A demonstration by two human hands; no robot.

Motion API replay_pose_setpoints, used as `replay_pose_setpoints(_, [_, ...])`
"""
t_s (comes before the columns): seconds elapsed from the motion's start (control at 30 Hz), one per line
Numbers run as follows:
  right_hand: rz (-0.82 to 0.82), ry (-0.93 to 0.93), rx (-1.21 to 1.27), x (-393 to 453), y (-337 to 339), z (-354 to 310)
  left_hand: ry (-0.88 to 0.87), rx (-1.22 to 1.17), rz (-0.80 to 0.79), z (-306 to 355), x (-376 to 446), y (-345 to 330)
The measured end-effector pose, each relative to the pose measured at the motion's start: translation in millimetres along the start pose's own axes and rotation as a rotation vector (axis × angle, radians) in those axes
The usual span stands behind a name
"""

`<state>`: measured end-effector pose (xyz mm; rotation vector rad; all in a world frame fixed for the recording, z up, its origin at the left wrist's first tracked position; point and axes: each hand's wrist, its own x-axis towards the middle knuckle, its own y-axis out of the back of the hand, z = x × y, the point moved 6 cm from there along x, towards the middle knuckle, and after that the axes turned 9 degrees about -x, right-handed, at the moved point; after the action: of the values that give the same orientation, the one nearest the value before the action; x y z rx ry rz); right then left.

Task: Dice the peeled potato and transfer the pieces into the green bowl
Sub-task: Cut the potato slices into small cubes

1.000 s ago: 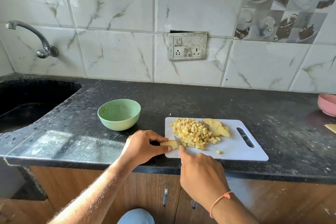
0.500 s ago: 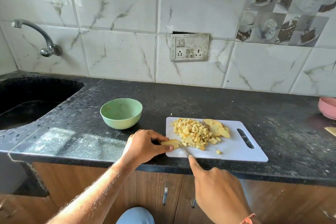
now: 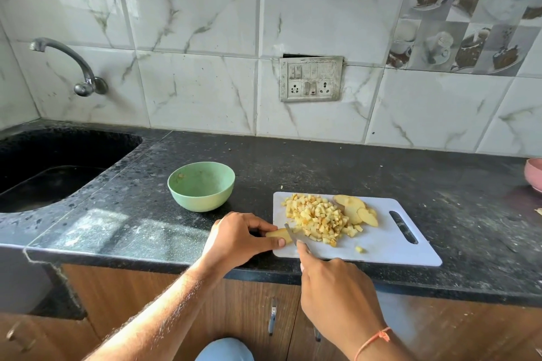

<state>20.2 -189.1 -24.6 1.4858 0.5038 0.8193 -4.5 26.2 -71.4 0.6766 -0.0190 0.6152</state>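
Note:
A white cutting board (image 3: 390,246) lies on the black counter with a heap of diced potato (image 3: 318,218) on its left half and a few potato slices (image 3: 356,209) behind the heap. At the board's left edge my left hand (image 3: 237,239) pinches a small potato piece (image 3: 280,235) between thumb and fingers. My right hand (image 3: 337,293) grips a knife (image 3: 291,233); the blade rests across that piece, and the handle is hidden in my fist. The green bowl (image 3: 201,186) stands left of the board, apart from it.
A black sink (image 3: 50,167) with a metal tap (image 3: 70,67) fills the left. A pink bowl (image 3: 534,174) sits at the right edge of the counter. The counter's front edge runs just below the board. One stray potato cube (image 3: 360,249) lies near the board's front.
My right hand drew the knife back toward me, then pushed it forward onto the potato piece again. My left hand stayed holding the piece.

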Motion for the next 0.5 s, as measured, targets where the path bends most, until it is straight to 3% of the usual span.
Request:
replay_pose_setpoints(0.23, [-0.102,-0.005,-0.085,24.4,-8.8,-16.0,0.029,0.001,-0.008,-3.7,2.5,-1.1])
replay_pose_setpoints(0.5, [-0.240,0.011,-0.034,-13.0,-11.0,-0.5,0.011,0.011,0.008,-4.3,3.0,-1.2])
